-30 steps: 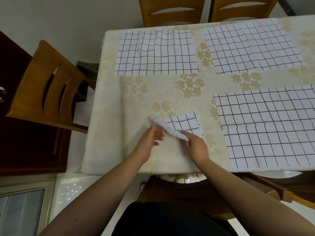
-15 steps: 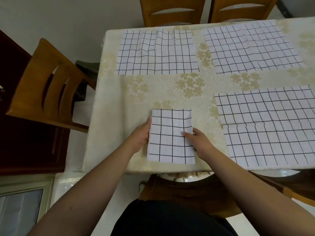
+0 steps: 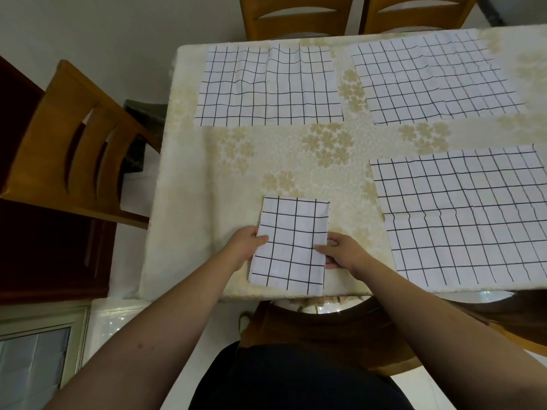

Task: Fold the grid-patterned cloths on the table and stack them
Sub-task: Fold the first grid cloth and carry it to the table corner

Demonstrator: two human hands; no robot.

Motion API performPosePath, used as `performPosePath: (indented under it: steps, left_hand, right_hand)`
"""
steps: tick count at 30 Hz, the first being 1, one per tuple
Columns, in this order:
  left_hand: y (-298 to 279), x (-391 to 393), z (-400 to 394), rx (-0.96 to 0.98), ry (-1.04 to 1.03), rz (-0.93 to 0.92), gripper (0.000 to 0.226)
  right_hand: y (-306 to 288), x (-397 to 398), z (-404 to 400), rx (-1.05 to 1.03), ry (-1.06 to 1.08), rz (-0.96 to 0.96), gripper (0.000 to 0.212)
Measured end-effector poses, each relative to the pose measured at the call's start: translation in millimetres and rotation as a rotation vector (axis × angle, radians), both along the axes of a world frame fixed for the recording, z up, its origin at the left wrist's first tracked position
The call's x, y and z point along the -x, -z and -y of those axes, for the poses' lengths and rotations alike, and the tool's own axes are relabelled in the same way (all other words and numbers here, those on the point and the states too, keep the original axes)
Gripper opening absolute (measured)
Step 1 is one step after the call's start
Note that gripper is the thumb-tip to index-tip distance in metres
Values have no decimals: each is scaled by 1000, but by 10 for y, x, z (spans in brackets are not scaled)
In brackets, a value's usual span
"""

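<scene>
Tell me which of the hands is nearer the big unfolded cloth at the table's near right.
Right. The right hand grips the folded cloth's right edge, beside the big unfolded cloth; the left hand holds the far, left edge.

Four white cloths with a black grid pattern lie on the table. One is a folded white grid cloth (image 3: 291, 242), a narrow rectangle at the near edge. Three are spread flat: the unfolded grid cloth at far left (image 3: 270, 85), the unfolded grid cloth at far right (image 3: 435, 78), and the unfolded grid cloth at near right (image 3: 464, 217).

There is one table with a cream floral tablecloth (image 3: 278, 155).

Three light wooden chairs show fully enough to count: one slatted wooden chair on the left (image 3: 74, 143), and two at the far side, the far-left wooden chair (image 3: 296, 16) and the far-right wooden chair (image 3: 414, 13).

Two bare hands are in view.
</scene>
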State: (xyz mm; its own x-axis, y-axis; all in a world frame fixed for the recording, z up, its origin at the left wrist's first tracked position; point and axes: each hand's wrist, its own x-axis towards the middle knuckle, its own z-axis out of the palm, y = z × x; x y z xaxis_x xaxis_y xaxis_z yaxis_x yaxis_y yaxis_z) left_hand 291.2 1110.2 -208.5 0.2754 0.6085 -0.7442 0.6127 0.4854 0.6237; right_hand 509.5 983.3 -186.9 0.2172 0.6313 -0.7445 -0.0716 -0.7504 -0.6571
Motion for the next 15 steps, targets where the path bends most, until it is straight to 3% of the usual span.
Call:
performPosePath:
  steps: [6, 10, 12, 15]
  left_hand:
    - [33, 95, -1, -16, 1, 19, 39]
    - [33, 151, 17, -22, -79, 177, 26]
    - [20, 175, 22, -29, -85, 200, 24]
    - [13, 215, 20, -68, -45, 180, 41]
  right_hand:
    - [-13, 26, 50, -64, 125, 15, 26]
    - [-15, 9, 58, -111, 181, -12, 15]
    - [-33, -6, 58, -129, 156, -18, 22]
    - [-29, -19, 65, -148, 110, 13, 37]
